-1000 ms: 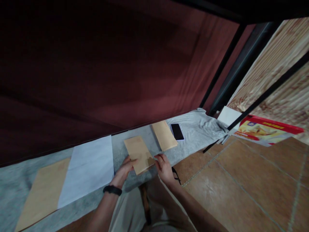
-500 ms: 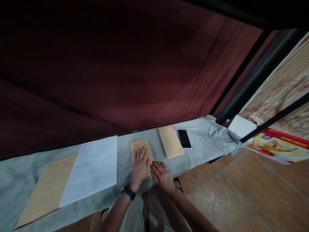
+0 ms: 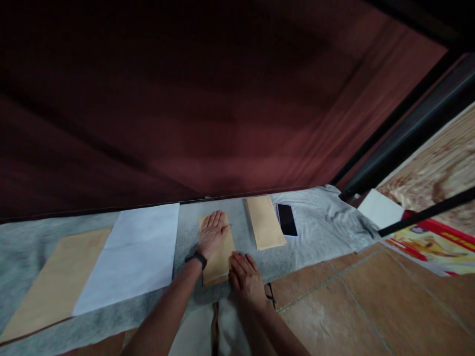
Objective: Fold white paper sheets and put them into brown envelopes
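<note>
Brown envelope lies flat on the grey cloth, long axis running away from the person, just left of a second envelope. Left hand presses it, palm flat, fingers spread; right hand rests flat at its near right corner.

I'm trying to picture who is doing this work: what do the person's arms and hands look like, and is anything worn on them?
Both forearms are bare, with no sleeves in view and no gloves. The left hand has a narrow black band around the wrist, perhaps a watch or fitness band. The right hand shows no band; no rings can be made out in the dim light.
</note>
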`<state>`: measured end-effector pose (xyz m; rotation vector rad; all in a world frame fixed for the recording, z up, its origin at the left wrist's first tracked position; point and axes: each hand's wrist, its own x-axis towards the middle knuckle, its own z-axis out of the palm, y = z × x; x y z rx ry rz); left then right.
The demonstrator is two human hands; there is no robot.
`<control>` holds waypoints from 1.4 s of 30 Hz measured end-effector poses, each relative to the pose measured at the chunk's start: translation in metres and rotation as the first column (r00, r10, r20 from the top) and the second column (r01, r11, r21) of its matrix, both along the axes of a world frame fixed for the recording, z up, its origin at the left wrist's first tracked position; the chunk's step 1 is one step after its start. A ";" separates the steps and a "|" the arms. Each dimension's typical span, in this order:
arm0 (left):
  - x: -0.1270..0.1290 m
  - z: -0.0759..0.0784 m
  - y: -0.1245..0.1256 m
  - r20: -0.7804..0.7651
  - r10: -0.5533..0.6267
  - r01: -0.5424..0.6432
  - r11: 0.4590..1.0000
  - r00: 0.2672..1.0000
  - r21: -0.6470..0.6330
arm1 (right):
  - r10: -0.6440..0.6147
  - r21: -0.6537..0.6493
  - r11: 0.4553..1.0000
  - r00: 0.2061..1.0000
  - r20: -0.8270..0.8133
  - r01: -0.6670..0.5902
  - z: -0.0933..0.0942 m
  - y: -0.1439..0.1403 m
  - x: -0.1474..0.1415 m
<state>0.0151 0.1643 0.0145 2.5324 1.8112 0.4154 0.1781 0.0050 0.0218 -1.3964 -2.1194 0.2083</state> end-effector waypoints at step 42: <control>-0.022 -0.002 -0.169 0.361 0.068 -0.083 0.996 0.930 0.028 | 0.157 0.036 0.986 0.985 0.072 -0.160 -0.016 -0.026 -0.018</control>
